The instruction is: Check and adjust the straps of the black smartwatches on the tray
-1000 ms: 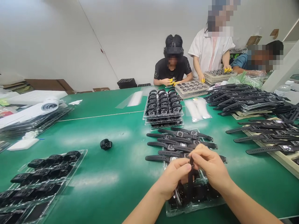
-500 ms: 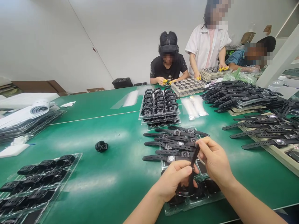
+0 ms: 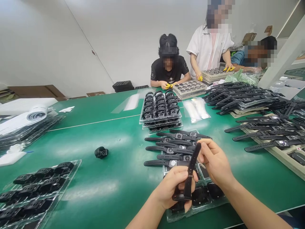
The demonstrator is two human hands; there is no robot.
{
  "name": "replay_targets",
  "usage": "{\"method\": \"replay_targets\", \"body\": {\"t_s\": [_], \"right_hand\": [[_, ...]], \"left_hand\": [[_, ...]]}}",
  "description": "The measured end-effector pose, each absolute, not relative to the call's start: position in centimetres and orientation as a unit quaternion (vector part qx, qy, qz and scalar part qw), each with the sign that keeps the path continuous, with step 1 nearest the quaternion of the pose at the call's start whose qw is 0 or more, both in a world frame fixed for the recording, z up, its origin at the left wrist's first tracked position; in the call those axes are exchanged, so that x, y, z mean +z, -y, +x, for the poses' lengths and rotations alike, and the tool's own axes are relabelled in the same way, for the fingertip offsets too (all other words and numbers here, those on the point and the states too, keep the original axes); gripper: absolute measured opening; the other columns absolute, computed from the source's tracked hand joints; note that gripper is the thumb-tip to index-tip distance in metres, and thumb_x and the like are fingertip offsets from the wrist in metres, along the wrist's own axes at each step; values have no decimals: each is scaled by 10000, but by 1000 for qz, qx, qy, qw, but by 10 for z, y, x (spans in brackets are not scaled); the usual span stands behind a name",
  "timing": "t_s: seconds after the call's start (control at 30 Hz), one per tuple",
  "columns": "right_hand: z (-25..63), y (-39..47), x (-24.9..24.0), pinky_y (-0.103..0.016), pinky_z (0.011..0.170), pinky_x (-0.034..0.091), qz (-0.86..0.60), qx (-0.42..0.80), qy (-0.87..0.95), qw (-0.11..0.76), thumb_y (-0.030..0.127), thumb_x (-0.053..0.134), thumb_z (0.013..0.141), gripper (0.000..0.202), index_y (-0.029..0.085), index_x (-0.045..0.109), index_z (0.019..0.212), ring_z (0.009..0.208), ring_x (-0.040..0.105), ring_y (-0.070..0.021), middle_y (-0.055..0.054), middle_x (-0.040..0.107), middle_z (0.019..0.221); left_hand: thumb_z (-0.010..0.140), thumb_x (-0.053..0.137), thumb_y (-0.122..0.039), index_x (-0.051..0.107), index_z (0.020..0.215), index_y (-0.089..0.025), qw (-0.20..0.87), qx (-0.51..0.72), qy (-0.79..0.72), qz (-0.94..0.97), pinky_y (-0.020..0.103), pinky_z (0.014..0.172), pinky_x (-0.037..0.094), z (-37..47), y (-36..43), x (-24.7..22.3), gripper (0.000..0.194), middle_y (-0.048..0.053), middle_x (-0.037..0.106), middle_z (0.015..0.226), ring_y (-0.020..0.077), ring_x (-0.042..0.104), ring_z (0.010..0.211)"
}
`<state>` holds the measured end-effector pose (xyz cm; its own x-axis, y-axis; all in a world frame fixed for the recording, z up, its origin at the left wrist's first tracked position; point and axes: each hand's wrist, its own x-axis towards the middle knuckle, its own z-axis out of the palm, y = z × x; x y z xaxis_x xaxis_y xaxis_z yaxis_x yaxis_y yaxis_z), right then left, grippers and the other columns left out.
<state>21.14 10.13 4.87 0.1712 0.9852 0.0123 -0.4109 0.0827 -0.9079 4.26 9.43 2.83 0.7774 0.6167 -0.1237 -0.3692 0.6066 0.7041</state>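
Observation:
A black watch (image 3: pixel 188 186) is in my left hand (image 3: pixel 170 187), its case low near the palm and its strap upright. The thumb and fingers of my left hand pinch the strap near its middle. My right hand (image 3: pixel 215 160) has its fingers pressed together at the strap's upper end. Beneath both hands lies a clear plastic tray (image 3: pixel 202 208) with black watch parts in its pockets. Several watches with straps laid flat (image 3: pixel 170 149) cover the tray's far part.
Stacked trays of looped watches (image 3: pixel 160 109) stand beyond. One looped watch (image 3: pixel 101 152) sits left on the green table (image 3: pixel 107 184). Another watch tray (image 3: pixel 35 190) is at lower left, more flat-strapped watches (image 3: pixel 269 133) at right. Three people are across the table.
The held watch has turned slightly and moved a little left with my left hand. My right hand has also shifted slightly left. The whole view has moved a little.

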Motion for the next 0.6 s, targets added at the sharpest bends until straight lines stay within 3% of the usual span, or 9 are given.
{"method": "replay_targets", "body": {"t_s": [0.1,0.27,0.43,0.6], "right_hand": [[211,-101,47,-204,536,401,-395,555,359,638,556,728,898,395,241,635,1117,526,491,-93,81,544,589],[208,-93,42,-211,559,412,-393,562,424,592,565,640,958,360,232,616,1093,551,508,-91,79,515,637],[206,-88,45,-195,515,382,-365,629,484,488,565,715,901,443,214,602,1146,548,459,-77,74,517,699],[206,-89,45,-200,516,389,-348,687,478,423,553,699,914,372,191,632,965,569,482,-92,43,569,693]], "left_hand": [[885,683,-444,690,884,-97,879,309,-146,332,177,329,472,42,-94,27,346,-97,288,521,42,335,366],[927,618,-413,664,863,-105,876,332,-110,331,167,297,427,39,-96,27,318,-81,314,535,57,375,363],[903,649,-451,642,859,-107,880,318,-96,339,178,279,421,37,-94,23,347,-64,391,527,64,417,331],[898,660,-460,645,827,-104,875,333,-88,341,178,284,436,41,-92,22,363,-75,367,511,64,421,333]]}}
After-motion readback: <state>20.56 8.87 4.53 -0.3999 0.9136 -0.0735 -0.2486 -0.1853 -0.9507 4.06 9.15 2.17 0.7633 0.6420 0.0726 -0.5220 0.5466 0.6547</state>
